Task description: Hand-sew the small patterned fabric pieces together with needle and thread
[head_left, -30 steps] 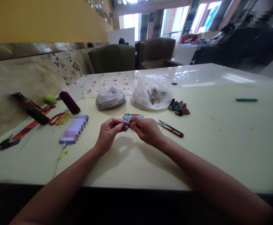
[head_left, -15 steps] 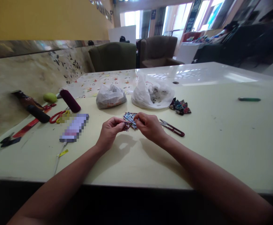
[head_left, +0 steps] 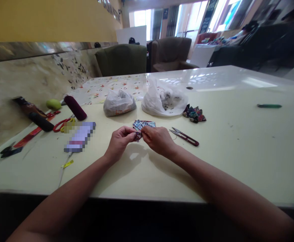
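Around flat blue-and-white patterned cloth pieces (head_left: 144,124) on a pale yellow tabletop (head_left: 237,161)
Before the cloth sits a small dark patterned fabric scrap (head_left: 138,136); left, a flat rectangular phone (head_left: 80,137); behind-left, a small white plastic bag (head_left: 119,105); behind-right, a larger open white plastic bag (head_left: 153,106); right, dark-red U-shaped metal snips (head_left: 188,138); far right, a slim green stick-like tool (head_left: 269,106).

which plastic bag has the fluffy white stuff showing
The bag on the right, beside the patterned fabric pieces: fluffy white stuff shows in its wide mouth. The left bag, smaller and greyer, shows none.
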Motion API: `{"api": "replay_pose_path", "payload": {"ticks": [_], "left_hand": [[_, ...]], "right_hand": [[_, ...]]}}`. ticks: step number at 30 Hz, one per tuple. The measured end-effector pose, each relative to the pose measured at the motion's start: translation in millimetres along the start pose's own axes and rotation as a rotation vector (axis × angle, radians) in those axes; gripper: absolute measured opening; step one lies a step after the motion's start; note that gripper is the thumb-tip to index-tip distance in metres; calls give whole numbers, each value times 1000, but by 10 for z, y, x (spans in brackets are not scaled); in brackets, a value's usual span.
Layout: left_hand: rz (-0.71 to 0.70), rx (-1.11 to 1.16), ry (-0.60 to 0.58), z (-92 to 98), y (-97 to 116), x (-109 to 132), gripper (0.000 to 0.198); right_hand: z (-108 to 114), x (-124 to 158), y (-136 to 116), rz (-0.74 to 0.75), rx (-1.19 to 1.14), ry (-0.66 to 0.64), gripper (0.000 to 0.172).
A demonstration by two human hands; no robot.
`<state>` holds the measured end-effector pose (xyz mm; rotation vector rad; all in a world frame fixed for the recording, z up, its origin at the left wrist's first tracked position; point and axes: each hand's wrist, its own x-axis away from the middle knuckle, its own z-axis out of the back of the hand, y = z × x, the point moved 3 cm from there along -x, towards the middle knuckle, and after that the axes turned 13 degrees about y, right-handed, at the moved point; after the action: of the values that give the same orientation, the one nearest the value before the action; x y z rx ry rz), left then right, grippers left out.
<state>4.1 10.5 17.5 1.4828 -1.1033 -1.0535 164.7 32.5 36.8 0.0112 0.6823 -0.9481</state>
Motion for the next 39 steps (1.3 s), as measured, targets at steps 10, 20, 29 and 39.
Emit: {"api": "replay_pose_path", "payload": {"ticks": [10, 20, 29, 39], "left_hand": [[46, 35, 50, 32, -19, -28, 17], [62, 15, 100, 54, -48, -49, 19], [35, 5, 20, 24, -28, -28, 18], [5, -28, 99, 58, -26, -47, 21]], "right_hand": [[-28, -22, 99, -235, -596, 122, 13], [-64, -25, 199, -388, -726, 129, 14], [-41, -8, 83, -288, -751, 83, 16], [-129, -34, 333, -515, -702, 198, 16]]}}
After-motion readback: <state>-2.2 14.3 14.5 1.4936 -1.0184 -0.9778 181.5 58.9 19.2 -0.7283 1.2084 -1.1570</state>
